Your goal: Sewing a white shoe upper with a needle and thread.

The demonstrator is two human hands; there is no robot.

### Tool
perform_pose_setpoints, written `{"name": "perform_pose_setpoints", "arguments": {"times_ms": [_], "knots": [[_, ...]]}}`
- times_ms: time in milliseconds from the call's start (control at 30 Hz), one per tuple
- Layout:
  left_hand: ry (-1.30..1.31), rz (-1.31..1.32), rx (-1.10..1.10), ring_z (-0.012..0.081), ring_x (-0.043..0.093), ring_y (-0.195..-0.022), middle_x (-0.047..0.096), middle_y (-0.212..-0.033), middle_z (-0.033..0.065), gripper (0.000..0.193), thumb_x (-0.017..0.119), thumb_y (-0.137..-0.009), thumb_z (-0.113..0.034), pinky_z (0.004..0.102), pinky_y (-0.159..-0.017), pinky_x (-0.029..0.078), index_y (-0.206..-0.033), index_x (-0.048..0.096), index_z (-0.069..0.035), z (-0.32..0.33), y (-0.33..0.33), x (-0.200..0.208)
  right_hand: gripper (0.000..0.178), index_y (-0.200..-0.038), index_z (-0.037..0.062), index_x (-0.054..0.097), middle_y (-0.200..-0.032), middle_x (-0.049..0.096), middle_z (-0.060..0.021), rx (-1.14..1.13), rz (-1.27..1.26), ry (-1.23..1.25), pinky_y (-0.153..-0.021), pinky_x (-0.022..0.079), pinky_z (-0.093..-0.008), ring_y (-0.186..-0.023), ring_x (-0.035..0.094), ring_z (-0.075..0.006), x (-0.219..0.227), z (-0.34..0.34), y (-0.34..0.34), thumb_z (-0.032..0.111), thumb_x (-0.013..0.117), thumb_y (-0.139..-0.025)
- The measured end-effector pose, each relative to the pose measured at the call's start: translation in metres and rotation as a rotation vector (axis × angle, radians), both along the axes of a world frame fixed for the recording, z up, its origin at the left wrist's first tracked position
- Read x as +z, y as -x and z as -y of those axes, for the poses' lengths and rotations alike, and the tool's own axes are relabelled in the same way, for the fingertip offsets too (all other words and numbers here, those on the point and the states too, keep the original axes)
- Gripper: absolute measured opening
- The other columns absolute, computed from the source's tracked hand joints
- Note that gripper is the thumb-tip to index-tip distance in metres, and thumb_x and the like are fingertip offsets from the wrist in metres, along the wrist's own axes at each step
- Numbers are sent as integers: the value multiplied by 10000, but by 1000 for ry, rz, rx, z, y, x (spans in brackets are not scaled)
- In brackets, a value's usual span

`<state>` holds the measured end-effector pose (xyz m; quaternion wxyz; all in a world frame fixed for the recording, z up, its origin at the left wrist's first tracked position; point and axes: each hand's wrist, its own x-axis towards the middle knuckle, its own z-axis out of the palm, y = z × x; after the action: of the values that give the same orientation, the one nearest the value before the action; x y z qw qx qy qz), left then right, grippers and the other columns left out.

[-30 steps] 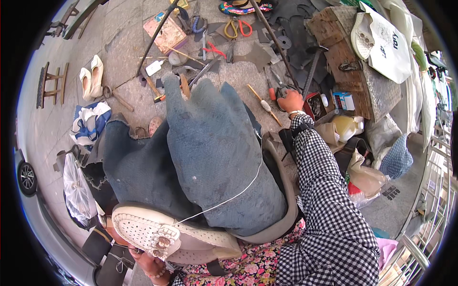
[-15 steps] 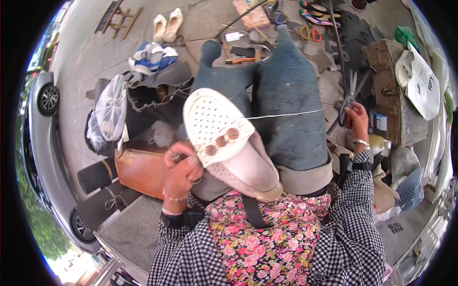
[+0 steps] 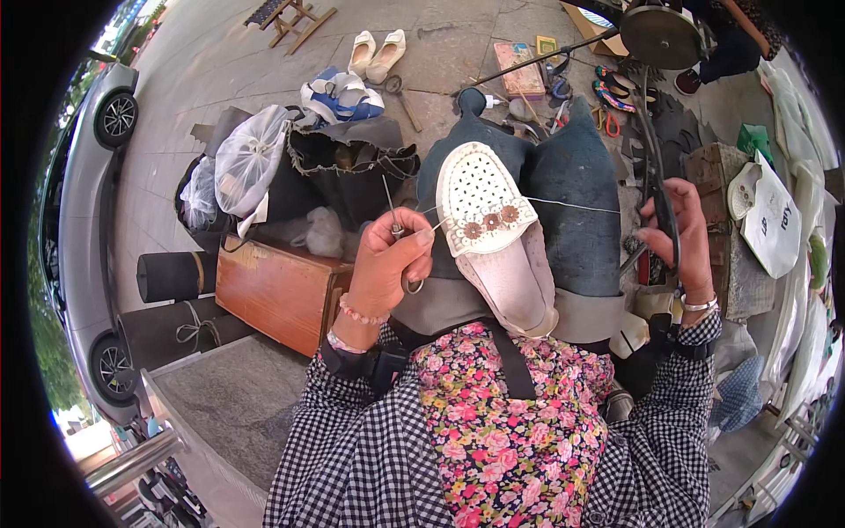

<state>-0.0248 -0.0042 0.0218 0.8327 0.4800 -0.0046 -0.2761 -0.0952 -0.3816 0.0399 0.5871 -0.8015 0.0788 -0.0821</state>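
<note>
A white slip-on shoe (image 3: 482,198) with a perforated top and brown flower trims rests on my lap, its toe pointing away. White thread (image 3: 576,207) runs across its upper and over my blue-clad right leg. My left hand (image 3: 385,268), just left of the shoe, is closed round an awl (image 3: 388,195), thin spike up, and pinches the thread's end near the shoe. At the right, my right hand (image 3: 685,233) is curled on what look like dark-handled scissors (image 3: 671,207); a dark rod beside them makes their outline hard to read.
Machine parts with a round wheel (image 3: 662,37) stand at the far right. A wooden box (image 3: 273,286) and a dark open bag (image 3: 352,189) lie left. White shoes (image 3: 378,55) and small tools sit on the pavement ahead. A wooden crate (image 3: 735,229) stands right; another person (image 3: 735,40) is beyond.
My left hand has risen and now shows the awl and pinched thread. The scissors, blades up before, have turned in my right hand. The whole view has shifted, bringing the wheel into sight.
</note>
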Motion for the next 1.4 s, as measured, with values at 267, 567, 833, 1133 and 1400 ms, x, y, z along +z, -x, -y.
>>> {"name": "perform_pose_setpoints", "arguments": {"times_ms": [267, 567, 833, 1133, 1400], "knots": [[-255, 163, 54, 37, 374, -442, 486, -629, -10, 52, 590, -833, -16, 199, -420, 313, -826, 539, -23, 0, -12, 13, 637, -1145, 105, 538, -913, 511, -94, 593, 227, 896, -721, 449, -376, -815, 541, -309, 42, -72, -49, -16, 687, -538], [-521, 556, 74, 1, 390, -546, 498, -660, -48, 35, 610, -822, -26, 163, -473, 301, -813, 578, -18, 3, -18, 17, 561, -1092, 114, 565, -852, 502, -78, 604, 299, 943, -639, 459, -377, -773, 562, -291, 39, -86, -59, -33, 656, -559], [-638, 672, 34, 24, 421, -635, 522, -707, -43, 37, 610, -808, -8, 181, -560, 352, -791, 577, -11, 3, -21, 20, 594, -1135, 147, 570, -808, 478, -72, 593, 340, 1000, -606, 451, -371, -722, 552, -272, 41, -84, -63, -48, 619, -576], [-737, 904, 3, 85, 471, -619, 534, -671, 36, 59, 596, -778, -21, 236, -558, 382, -754, 555, 15, 15, -29, 35, 424, -1135, 175, 539, -810, 461, -56, 642, 499, 1146, -603, 456, -356, -721, 560, -226, 32, -104, -78, 63, 552, -726], [-793, 1063, -107, 156, 515, -621, 547, -677, 78, 77, 595, -755, -41, 268, -566, 400, -753, 544, 16, 17, -49, 41, 473, -1179, 193, 542, -787, 438, -55, 632, 539, 1087, -577, 458, -354, -660, 555, -242, 18, -112, -82, 74, 575, -722]]}}
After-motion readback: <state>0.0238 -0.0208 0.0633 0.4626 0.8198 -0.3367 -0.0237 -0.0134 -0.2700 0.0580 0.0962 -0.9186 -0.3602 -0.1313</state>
